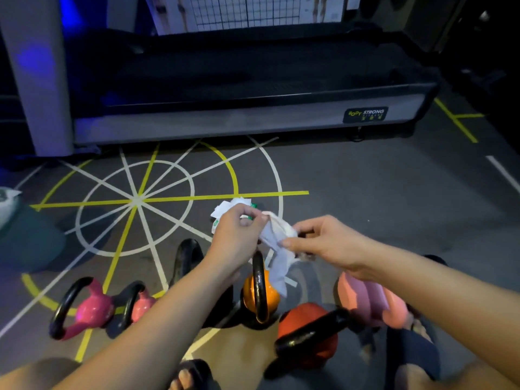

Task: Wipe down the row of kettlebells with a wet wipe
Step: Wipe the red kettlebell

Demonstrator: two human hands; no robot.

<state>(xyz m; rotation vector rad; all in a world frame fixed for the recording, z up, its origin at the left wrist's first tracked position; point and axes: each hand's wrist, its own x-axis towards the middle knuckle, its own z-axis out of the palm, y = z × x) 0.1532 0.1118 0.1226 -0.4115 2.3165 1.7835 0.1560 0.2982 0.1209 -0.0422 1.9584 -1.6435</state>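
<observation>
wet wipe (277, 249) held stretched between left hand (237, 235) and right hand (323, 243), both pinching its edges, probably to unfold it before wiping. hangs just above orange kettlebell (260, 294), its tail brushing the handle. wrapper (230, 208) beyond orange kettlebell, on floor.

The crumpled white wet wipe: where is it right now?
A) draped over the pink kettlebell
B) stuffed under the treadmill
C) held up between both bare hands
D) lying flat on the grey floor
C: the crumpled white wet wipe is pinched by the left hand and the right hand, in the air above the orange kettlebell.
</observation>
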